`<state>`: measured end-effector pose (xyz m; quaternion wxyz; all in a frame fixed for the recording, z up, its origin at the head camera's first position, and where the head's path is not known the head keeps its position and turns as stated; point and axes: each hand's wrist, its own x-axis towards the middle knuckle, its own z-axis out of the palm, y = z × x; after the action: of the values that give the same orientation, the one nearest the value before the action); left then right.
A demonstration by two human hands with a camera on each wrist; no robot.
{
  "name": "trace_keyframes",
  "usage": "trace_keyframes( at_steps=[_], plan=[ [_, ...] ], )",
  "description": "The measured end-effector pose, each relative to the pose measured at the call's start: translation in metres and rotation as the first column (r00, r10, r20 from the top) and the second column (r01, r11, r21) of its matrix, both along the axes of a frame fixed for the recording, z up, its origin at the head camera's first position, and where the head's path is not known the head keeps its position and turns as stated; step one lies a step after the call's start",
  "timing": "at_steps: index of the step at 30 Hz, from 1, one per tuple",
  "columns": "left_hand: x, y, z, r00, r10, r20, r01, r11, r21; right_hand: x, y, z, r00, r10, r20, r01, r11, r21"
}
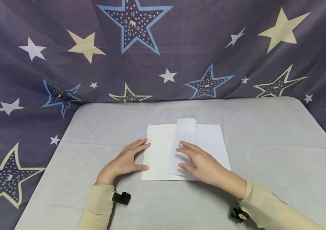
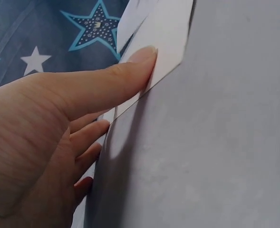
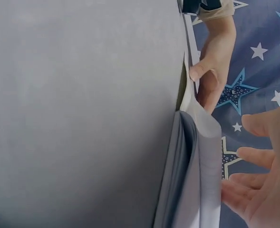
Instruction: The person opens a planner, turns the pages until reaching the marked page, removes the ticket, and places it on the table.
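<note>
An open notebook (image 1: pixel 158 153) lies on the grey-covered table, its left side a blank cream page and its right side lined paper (image 1: pixel 213 143). Between them one white page (image 1: pixel 186 131) stands curled up, bending over to the left. My left hand (image 1: pixel 125 161) rests at the notebook's left edge, thumb and fingertips spread on the border; the left wrist view shows the thumb (image 2: pixel 140 61) lying on the cover's corner. Over the curled page hovers my right hand (image 1: pixel 201 163), fingers spread and loosely bent. In the right wrist view its fingertips (image 3: pixel 230 190) are right beside the page.
The table (image 1: pixel 272 166) has a soft grey cover with a faint crease across it. Behind and to the sides hangs a dark curtain (image 1: pixel 197 35) printed with stars. A black strap camera (image 1: pixel 121 198) sits on the left wrist, another (image 1: pixel 239 214) on the right.
</note>
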<state>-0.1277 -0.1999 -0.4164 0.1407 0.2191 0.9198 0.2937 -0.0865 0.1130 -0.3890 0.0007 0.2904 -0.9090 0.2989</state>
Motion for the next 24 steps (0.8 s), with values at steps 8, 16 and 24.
trace_keyframes(
  at_steps=[8, 16, 24],
  plan=[
    [-0.001, -0.007, 0.002, 1.0, 0.021, -0.02, -0.021, 1.0, -0.021, -0.002, -0.01, -0.004, 0.99, 0.135, 0.03, -0.135, 0.991, -0.006],
    [0.001, -0.002, 0.004, 0.998, 0.054, -0.014, -0.053, 0.996, 0.066, -0.009, -0.029, -0.009, 0.971, 0.219, 0.096, -0.222, 0.975, 0.02],
    [0.005, 0.015, -0.003, 0.998, 0.014, -0.054, -0.013, 1.0, 0.019, -0.01, -0.045, -0.016, 0.955, 0.264, 0.137, -0.277, 0.957, 0.085]
  ],
)
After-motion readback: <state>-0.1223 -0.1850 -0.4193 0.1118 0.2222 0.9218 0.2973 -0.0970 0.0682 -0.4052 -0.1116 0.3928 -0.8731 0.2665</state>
